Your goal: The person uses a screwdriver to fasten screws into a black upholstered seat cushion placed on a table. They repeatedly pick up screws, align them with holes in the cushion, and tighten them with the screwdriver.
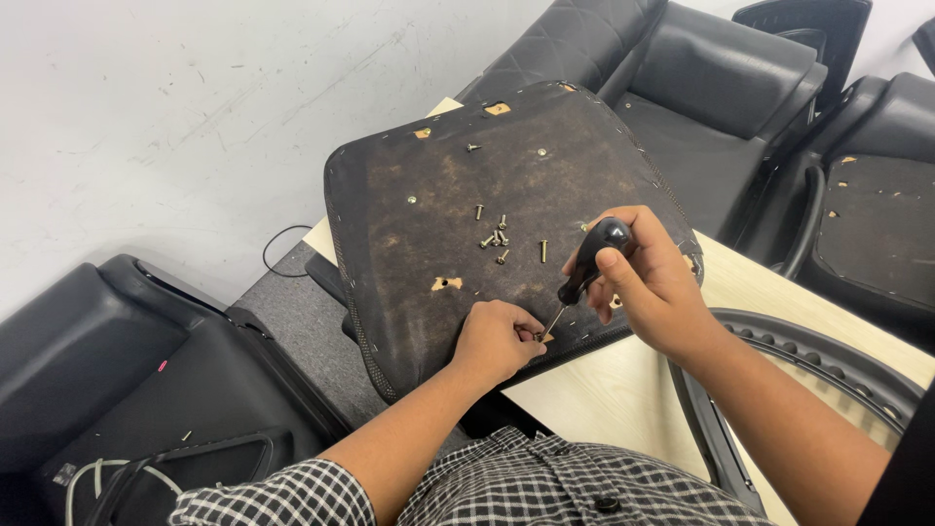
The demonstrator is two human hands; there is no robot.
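Note:
An upturned chair seat base, dark and worn, lies on a light wooden table. My right hand grips a black-handled screwdriver, its tip pointing down at the seat's near edge. My left hand is closed with its fingertips pinched at the screwdriver's tip, on what looks like a small screw that is mostly hidden. Several loose screws lie in a cluster on the middle of the seat base.
Black chair backs and seats stand behind the table and at the right. A black chair shell lies on the floor at the left with a white cable. A black mesh frame rests on the table's right side.

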